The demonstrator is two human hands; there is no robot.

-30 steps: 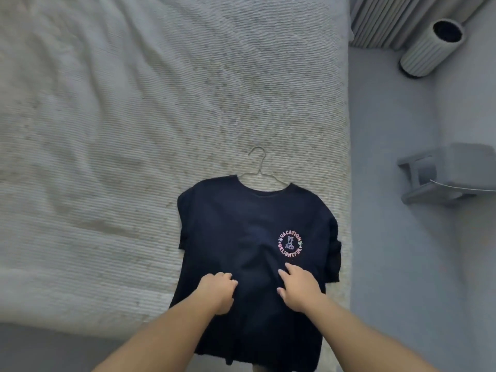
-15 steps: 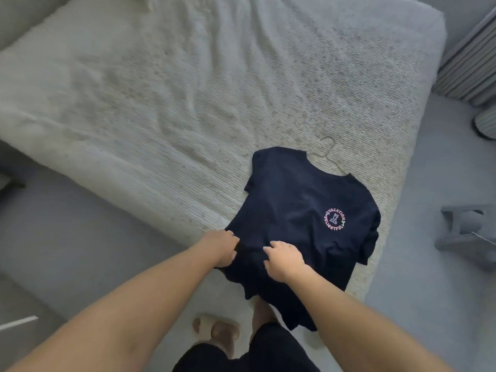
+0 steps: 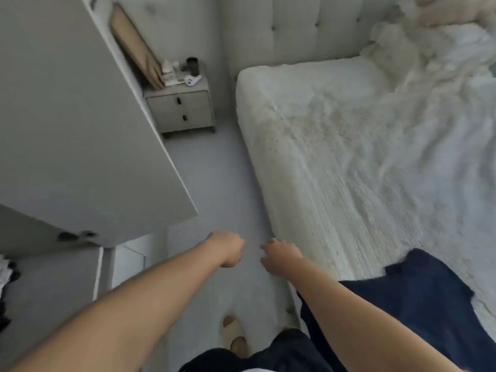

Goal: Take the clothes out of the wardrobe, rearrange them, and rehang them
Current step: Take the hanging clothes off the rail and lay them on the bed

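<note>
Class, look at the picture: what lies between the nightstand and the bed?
In the head view, only bare grey floor separates the nightstand from the bed.

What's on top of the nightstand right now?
On the nightstand: a dark cup, a white game controller, some small white items too blurred to name, and a tan board leaning at its left. The wardrobe door hides whatever lies further left.
</note>
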